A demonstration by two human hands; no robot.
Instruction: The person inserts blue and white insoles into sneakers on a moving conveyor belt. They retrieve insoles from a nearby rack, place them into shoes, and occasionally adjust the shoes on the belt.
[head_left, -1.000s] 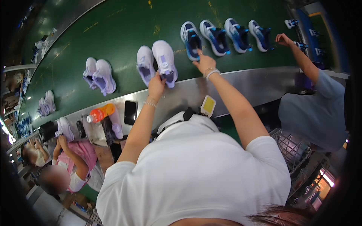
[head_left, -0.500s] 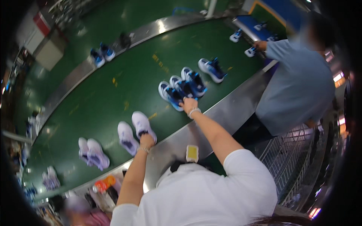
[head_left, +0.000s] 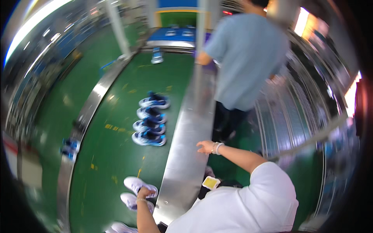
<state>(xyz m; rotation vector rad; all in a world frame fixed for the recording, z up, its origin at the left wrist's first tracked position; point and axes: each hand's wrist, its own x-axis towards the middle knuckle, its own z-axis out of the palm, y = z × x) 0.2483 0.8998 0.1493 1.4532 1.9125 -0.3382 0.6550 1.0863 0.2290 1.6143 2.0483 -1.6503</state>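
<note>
My left hand (head_left: 145, 192) grips a pale lilac-white sneaker (head_left: 136, 184) at its ankle opening, the fingers partly hidden in it. A matching sneaker (head_left: 129, 200) lies right beside it on the green belt, and part of another pale shoe (head_left: 121, 227) shows at the lower edge. My right hand (head_left: 204, 146) hovers over the metal rim (head_left: 180, 155), fingers stretched out, holding nothing. Farther up the belt, several navy-and-blue sneakers (head_left: 149, 138) with white soles lie in a row, apart from both hands.
A co-worker (head_left: 243, 62) in a grey-blue shirt stands at the far right of the belt (head_left: 116, 155). A blue sneaker (head_left: 157, 56) lies near the blue machine bed (head_left: 171, 35) at the far end. A blue pair (head_left: 70, 148) sits on the left rim. Metal racks (head_left: 279, 124) stand right.
My view has swung right. My right hand has let go of the blue sneakers and drawn back over the metal rim. My left hand stays on the pale sneaker.
</note>
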